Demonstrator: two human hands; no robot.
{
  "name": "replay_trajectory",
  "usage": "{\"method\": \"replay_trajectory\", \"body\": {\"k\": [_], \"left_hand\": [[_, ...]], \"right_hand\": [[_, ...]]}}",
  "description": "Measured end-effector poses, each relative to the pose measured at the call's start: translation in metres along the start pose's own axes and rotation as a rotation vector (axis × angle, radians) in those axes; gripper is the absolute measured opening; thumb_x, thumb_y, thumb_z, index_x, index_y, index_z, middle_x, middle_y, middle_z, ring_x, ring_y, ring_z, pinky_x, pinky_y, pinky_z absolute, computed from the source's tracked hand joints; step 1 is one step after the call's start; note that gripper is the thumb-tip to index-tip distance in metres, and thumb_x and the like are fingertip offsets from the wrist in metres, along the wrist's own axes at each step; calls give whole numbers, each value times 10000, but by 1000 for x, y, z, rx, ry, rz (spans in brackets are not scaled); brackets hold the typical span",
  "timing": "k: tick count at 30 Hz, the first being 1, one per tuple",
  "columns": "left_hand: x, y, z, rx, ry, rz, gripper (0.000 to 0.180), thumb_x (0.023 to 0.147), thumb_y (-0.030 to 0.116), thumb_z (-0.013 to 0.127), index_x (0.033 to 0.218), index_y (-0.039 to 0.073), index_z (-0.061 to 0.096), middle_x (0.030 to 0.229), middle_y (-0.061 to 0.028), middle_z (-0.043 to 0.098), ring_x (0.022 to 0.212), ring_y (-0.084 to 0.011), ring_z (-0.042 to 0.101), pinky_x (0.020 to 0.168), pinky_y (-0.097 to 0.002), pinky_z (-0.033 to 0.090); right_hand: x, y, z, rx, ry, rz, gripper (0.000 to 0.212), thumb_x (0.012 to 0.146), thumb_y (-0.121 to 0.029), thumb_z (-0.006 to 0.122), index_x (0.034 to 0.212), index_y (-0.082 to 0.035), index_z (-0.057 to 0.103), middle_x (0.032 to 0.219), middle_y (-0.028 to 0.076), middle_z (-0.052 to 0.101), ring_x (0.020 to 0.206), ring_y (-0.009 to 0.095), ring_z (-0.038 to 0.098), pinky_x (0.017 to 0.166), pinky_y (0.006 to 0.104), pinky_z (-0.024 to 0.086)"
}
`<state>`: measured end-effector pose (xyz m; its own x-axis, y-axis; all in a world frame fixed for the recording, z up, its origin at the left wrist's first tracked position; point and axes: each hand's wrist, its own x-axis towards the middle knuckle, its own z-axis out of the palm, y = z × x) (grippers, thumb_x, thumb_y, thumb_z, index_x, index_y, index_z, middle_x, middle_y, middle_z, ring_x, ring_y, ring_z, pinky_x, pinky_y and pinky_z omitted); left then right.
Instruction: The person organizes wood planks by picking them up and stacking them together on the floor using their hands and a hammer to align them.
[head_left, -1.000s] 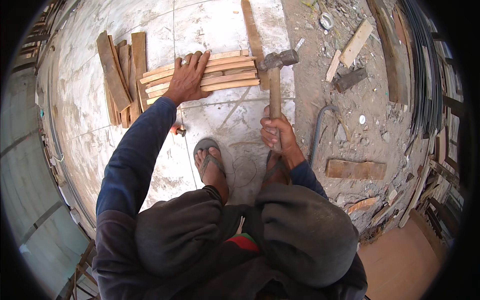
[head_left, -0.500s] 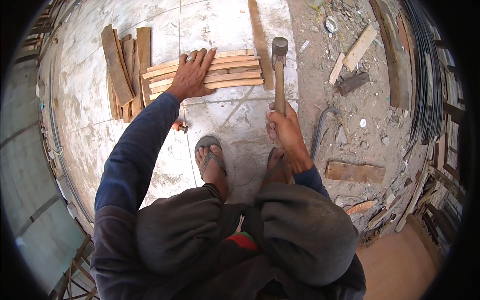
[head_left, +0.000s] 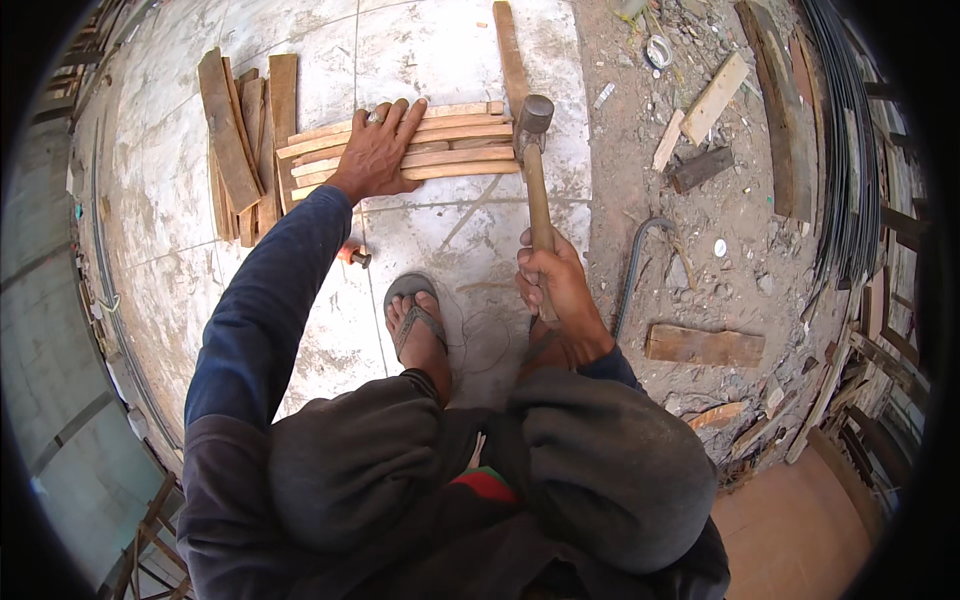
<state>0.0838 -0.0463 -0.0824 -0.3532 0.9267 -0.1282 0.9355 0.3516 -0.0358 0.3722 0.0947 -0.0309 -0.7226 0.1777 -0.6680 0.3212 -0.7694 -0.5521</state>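
My left hand [head_left: 376,155], a ring on one finger, is spread across a row of pale wooden strips [head_left: 462,135] and grips them from above. The strips lie side by side on the tiled floor, their right ends slightly uneven. In my right hand [head_left: 556,282] is a hammer [head_left: 540,205], held by its wooden handle, fingers wrapped round the lower part. The metal head is right beside the strips' right ends; whether it touches them I cannot tell.
Darker boards [head_left: 232,140] lie piled left of the strips, and a single narrow board [head_left: 511,60] lies beyond the hammer. An orange-handled tool [head_left: 354,254] rests near my left foot [head_left: 418,320]. Rubble ground with loose wood [head_left: 706,345] and a bent metal bar [head_left: 636,265] lies right.
The hammer has swung left, bringing its head from apart to right beside the strips' right ends. My left hand stays on the strips. The whole view has shifted slightly.
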Motion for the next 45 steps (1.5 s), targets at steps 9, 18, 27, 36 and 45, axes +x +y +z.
{"method": "replay_trajectory", "body": {"k": [9,18,27,36,45], "left_hand": [[2,2,-4,-9,-30,-1,1186,553,442,871,1493,30,278,1332,-195,450,1242,-362,469,1013,-565,361],[-4,20,-3,-30,-138,221,1186,523,437,892,1476,46,303,1305,-193,459,1238,-345,473,986,-519,342],[-31,65,-3,91,-169,501,1137,601,448,863,1512,69,298,1322,-166,467,1252,-309,454,972,-492,356],[-34,66,-4,33,-115,499,1282,570,587,875,1546,90,209,1464,-130,377,1328,-302,409,1021,-568,364],[-42,60,-18,61,-166,410,1276,603,656,825,1554,80,199,1585,-117,265,1457,-310,270,1130,-653,272]], "right_hand": [[3,-1,-14,-4,7,-37,264,838,-53,549,1090,-41,470,667,8,462,420,107,424,365,266,348],[60,-23,-68,-837,460,-396,328,819,-139,636,1074,9,492,672,100,561,509,253,559,487,375,464],[96,-27,-58,-1732,550,-760,488,858,-196,670,1299,-36,540,1310,249,528,1210,389,520,955,503,436],[112,-42,-58,-1917,373,-1033,365,909,-239,639,1249,-105,643,1413,165,494,1368,386,386,1084,552,328],[43,-5,31,-1774,94,-866,1066,659,-510,842,1460,12,372,1445,179,440,1303,377,422,1044,549,335]]}}
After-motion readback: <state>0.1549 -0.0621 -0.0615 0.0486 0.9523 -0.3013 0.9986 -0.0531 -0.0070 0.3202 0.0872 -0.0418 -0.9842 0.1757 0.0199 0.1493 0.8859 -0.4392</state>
